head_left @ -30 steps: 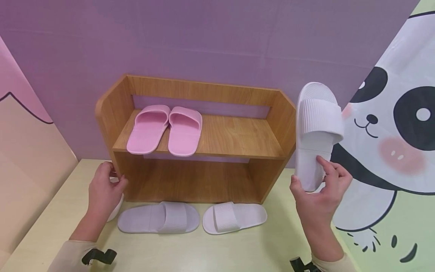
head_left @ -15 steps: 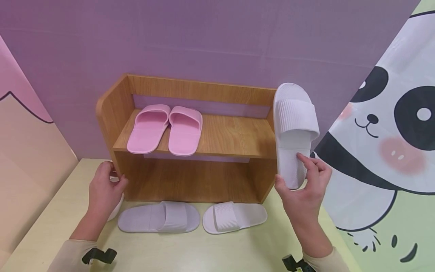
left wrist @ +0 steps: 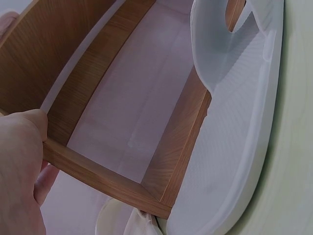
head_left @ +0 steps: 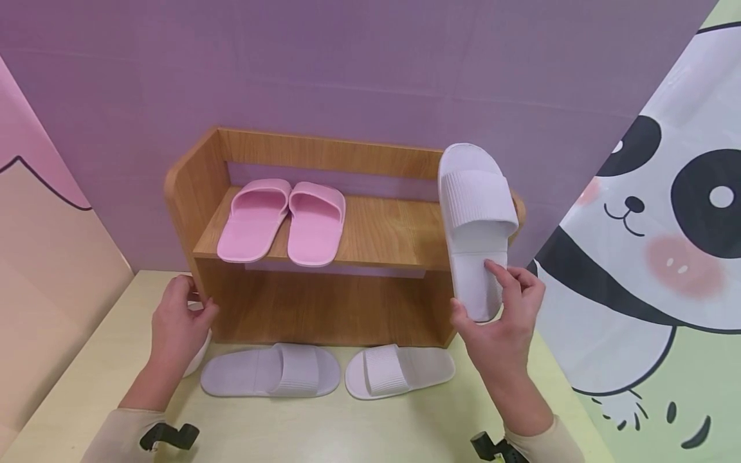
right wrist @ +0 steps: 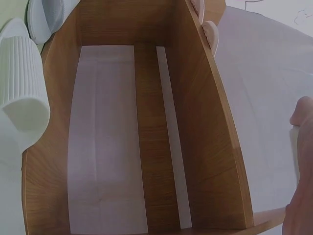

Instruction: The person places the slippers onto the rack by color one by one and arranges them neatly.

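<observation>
In the head view, my right hand (head_left: 503,328) pinches a white slipper (head_left: 477,206) by its heel end, thumb at the edge and fingers on the footbed. The slipper is raised toe up in front of the right end of a two-tier wooden shoe rack (head_left: 341,308), hiding part of its side panel. My left hand (head_left: 181,325) grips the rack's left side panel; in the left wrist view the thumb lies on the panel's near side (left wrist: 98,174) and a finger shows behind it. Two pink slippers (head_left: 255,222) stand side by side on the upper shelf's left half.
A greyish-white slipper (head_left: 260,372) and a white slipper (head_left: 405,370) lie sideways on the pale table (head_left: 324,431) before the rack. Another white object (head_left: 197,360) is partly hidden behind my left hand. A purple backdrop (head_left: 370,71) rises behind; a panda-print sheet (head_left: 666,193) hangs at right.
My right hand has carried the white slipper leftward, from beside the rack to in front of its right end. The left hand keeps its place on the side panel.
</observation>
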Motion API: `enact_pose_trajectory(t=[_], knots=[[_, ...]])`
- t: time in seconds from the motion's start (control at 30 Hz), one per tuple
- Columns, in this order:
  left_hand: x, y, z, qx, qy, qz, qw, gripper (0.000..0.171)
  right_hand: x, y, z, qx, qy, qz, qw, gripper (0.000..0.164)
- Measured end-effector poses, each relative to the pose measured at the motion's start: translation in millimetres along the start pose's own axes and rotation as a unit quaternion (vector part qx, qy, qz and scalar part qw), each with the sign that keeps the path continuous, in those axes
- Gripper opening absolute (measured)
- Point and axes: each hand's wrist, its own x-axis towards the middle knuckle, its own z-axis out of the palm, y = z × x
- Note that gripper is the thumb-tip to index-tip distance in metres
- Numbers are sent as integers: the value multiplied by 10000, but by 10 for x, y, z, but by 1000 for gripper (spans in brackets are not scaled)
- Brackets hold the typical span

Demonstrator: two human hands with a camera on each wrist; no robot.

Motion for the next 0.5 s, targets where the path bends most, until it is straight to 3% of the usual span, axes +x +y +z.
enact_pose_trajectory(t=[0.5], knots=[[-2,0,4,2,6,-19,10000,35,30,52,115,-408,-647,385,9963,67]])
